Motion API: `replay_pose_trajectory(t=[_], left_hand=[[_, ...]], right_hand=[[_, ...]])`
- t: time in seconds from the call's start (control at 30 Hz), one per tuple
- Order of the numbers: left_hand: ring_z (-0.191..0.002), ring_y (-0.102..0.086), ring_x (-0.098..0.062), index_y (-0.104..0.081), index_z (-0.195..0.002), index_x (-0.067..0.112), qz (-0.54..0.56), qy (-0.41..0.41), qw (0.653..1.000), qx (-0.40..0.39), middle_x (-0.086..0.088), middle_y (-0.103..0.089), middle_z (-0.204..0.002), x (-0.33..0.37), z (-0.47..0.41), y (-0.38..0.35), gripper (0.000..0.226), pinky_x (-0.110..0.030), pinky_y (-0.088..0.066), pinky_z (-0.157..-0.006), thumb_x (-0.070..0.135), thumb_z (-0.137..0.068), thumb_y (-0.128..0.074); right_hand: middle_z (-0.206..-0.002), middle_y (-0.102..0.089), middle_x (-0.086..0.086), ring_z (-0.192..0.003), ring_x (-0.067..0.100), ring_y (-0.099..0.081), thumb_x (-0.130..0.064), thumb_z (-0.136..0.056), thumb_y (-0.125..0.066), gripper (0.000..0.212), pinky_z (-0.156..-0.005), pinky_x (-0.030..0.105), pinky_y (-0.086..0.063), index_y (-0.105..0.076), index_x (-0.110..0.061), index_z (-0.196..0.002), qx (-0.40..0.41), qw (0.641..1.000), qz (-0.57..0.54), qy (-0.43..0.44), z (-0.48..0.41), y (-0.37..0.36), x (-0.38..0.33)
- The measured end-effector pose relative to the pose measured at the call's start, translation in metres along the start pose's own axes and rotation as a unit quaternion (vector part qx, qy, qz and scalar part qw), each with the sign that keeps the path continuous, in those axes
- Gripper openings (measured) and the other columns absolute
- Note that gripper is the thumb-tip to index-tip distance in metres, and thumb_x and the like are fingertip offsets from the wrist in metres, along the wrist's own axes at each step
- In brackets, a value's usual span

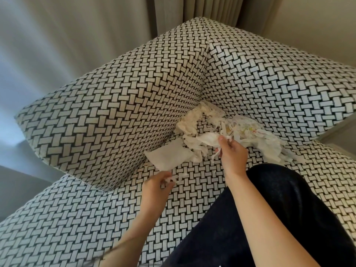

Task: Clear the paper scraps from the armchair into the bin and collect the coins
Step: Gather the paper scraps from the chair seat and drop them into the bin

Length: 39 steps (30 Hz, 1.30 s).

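- The paper scraps (227,135) lie on the armchair (119,105) seat, back in the corner.
- The left hand (157,186) is in front of them, the right hand (232,154) on them.

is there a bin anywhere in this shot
No, the head view shows only the patterned armchair, the pile of paper scraps, curtains and both hands, with no bin in sight.

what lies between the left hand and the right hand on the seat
In the head view, a flat white paper sheet and small scraps lie between the left hand and right hand.
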<state>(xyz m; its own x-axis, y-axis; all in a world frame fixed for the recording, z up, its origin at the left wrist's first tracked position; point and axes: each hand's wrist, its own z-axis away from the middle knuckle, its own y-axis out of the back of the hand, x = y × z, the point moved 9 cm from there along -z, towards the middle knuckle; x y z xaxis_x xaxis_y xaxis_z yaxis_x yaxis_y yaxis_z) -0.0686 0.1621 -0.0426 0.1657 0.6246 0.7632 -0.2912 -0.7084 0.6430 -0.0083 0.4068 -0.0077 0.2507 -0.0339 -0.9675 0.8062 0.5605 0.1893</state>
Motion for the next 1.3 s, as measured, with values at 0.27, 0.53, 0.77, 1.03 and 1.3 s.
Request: replay_pose_trajectory(t=[0.27,0.53,0.77,1.03,1.3], left_hand=[[-0.090,-0.059,-0.024,-0.069,-0.101,0.005,-0.114,-0.125,0.985,-0.020,-0.008,-0.064,-0.096,0.033,-0.013,-0.030,0.023,-0.028,-0.050,-0.078,0.007,-0.078,-0.072],[-0.079,-0.062,-0.024,-0.071,-0.088,0.000,-0.135,-0.182,0.971,-0.081,-0.011,-0.063,-0.089,0.042,-0.028,-0.039,0.009,-0.026,-0.050,-0.069,0.001,-0.085,-0.063],[-0.071,-0.061,-0.015,-0.069,-0.082,-0.001,-0.052,-0.245,0.967,-0.040,-0.010,-0.061,-0.094,0.086,-0.026,-0.025,0.004,-0.014,-0.046,-0.069,-0.001,-0.082,-0.066],[-0.107,-0.060,-0.024,-0.069,-0.095,-0.003,-0.121,-0.263,0.944,-0.155,-0.006,-0.046,-0.141,0.122,-0.049,-0.072,0.016,-0.028,-0.047,-0.093,0.007,-0.091,-0.057],[-0.097,-0.058,-0.024,-0.068,-0.105,0.003,-0.188,-0.239,0.935,-0.182,-0.010,-0.060,-0.107,0.115,-0.065,-0.078,0.020,-0.031,-0.046,-0.087,0.010,-0.091,-0.056]], right_hand=[[-0.063,-0.052,0.008,-0.061,0.017,-0.047,-0.027,-0.091,-0.059,0.034,-0.062,0.030,-0.041,-0.055,-0.005,-0.066,0.010,1.000,-0.008,-0.003,0.000,0.002,0.001],[-0.067,-0.057,0.002,-0.068,0.016,-0.054,-0.031,-0.091,-0.059,0.031,-0.071,0.036,-0.049,-0.056,-0.013,-0.065,0.051,0.996,-0.067,-0.031,-0.003,0.010,0.005],[-0.066,-0.056,0.002,-0.069,0.019,-0.053,-0.029,-0.090,-0.060,0.030,-0.070,0.036,-0.047,-0.055,-0.016,-0.064,0.089,0.985,-0.135,-0.054,-0.003,0.017,0.007],[-0.064,-0.055,0.000,-0.062,0.011,-0.051,-0.025,-0.092,-0.058,0.027,-0.062,0.027,-0.045,-0.058,-0.009,-0.070,0.094,0.977,-0.179,-0.062,0.001,0.021,0.001],[-0.065,-0.055,0.003,-0.062,0.012,-0.051,-0.025,-0.092,-0.058,0.028,-0.063,0.029,-0.045,-0.054,-0.011,-0.068,0.064,0.982,-0.162,-0.074,0.003,0.019,0.001]])
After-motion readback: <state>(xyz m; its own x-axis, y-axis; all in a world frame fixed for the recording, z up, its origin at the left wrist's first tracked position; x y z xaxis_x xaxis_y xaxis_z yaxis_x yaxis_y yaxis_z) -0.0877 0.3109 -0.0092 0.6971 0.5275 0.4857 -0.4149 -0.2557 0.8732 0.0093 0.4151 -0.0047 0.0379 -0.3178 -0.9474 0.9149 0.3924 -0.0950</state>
